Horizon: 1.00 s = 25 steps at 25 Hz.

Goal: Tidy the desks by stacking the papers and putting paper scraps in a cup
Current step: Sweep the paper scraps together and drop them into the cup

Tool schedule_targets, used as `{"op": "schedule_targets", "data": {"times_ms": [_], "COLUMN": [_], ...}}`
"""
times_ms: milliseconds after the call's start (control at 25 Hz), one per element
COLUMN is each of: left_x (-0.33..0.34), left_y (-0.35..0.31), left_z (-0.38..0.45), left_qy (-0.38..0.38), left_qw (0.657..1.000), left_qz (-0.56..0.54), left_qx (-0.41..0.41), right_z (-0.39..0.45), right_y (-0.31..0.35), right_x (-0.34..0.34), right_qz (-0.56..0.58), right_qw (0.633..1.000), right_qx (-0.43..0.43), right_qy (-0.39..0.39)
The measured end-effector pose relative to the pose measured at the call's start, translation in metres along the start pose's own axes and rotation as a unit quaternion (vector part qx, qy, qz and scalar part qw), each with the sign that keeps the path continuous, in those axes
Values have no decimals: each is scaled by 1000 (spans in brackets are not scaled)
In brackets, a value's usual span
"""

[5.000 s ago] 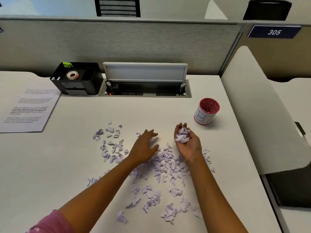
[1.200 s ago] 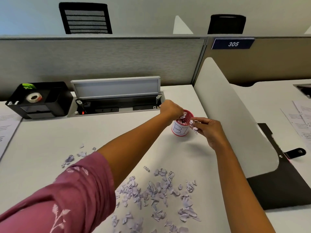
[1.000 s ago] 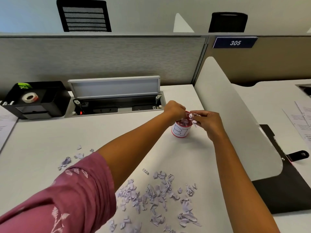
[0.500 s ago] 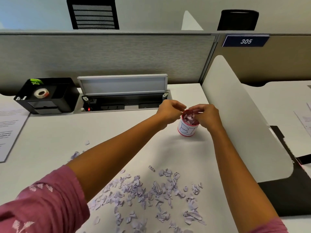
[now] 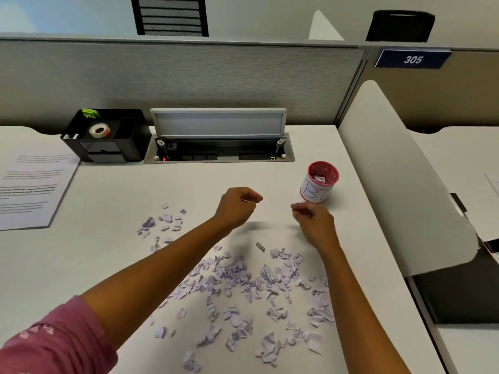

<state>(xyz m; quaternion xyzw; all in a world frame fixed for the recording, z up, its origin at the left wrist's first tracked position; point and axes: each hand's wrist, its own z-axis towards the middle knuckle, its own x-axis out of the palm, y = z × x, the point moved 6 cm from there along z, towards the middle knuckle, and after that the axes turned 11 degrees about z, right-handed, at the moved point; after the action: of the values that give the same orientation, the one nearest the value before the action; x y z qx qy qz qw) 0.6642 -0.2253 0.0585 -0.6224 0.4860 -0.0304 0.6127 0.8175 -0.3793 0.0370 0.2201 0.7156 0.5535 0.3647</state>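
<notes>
A red-rimmed cup (image 5: 320, 184) with a white label stands on the white desk (image 5: 108, 265) at the right, with paper scraps inside. My left hand (image 5: 237, 207) hovers left of the cup, fingers loosely curled and holding nothing I can see. Just in front of the cup, my right hand (image 5: 314, 224) hangs in the same loose curl, also empty. Several lilac paper scraps (image 5: 243, 282) lie spread on the desk under my forearms. A smaller cluster of scraps (image 5: 164, 224) lies further left. A printed sheet (image 5: 32, 190) rests at the left edge.
A black organizer (image 5: 108, 139) with a tape roll stands at the back left, beside an open power box (image 5: 218, 147). A white divider panel (image 5: 391, 171) borders the desk on the right. Beyond it lies a black clipboard (image 5: 459, 295).
Both hands have pulled back from the cup toward me and now hover over the desk. The scraps they carried are in the cup. The camera has tilted down.
</notes>
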Motion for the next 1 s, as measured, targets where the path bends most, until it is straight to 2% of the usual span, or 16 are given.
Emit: {"op": "schedule_targets", "data": {"times_ms": [160, 360, 480, 560, 600, 680, 720, 840, 1000], "left_x": [-26, -69, -95, -107, -110, -113, -112, -102, -72], "left_y": [49, 102, 138, 161, 171, 183, 186, 179, 159], "left_z": [-28, -47, -38, -28, -25, -18, -14, -3, 2], "left_qy": [-81, -193, -217, -194, -174, -136, -117, -76, -12], "left_qw": [996, 977, 957, 932, 923, 923, 928, 943, 977], "left_qz": [31, 88, 175, 271, 296, 298, 291, 298, 212], "left_qx": [-7, -33, -77, -143, -174, -202, -198, -126, -3], "right_z": [-44, -79, -94, -95, -95, -97, -97, -93, -90], "right_y": [-29, -46, -53, -63, -71, -86, -88, -79, -62], "right_x": [22, 12, 2, -8, -12, -13, -10, 15, 63], "right_qz": [-37, -80, -100, -152, -178, -197, -193, -157, -157], "right_qw": [999, 986, 971, 957, 949, 933, 932, 957, 977], "right_qx": [14, -37, -64, -19, 43, 173, 199, 159, 104], "right_qy": [-16, -144, -206, -245, -256, -247, -234, -188, -100]}}
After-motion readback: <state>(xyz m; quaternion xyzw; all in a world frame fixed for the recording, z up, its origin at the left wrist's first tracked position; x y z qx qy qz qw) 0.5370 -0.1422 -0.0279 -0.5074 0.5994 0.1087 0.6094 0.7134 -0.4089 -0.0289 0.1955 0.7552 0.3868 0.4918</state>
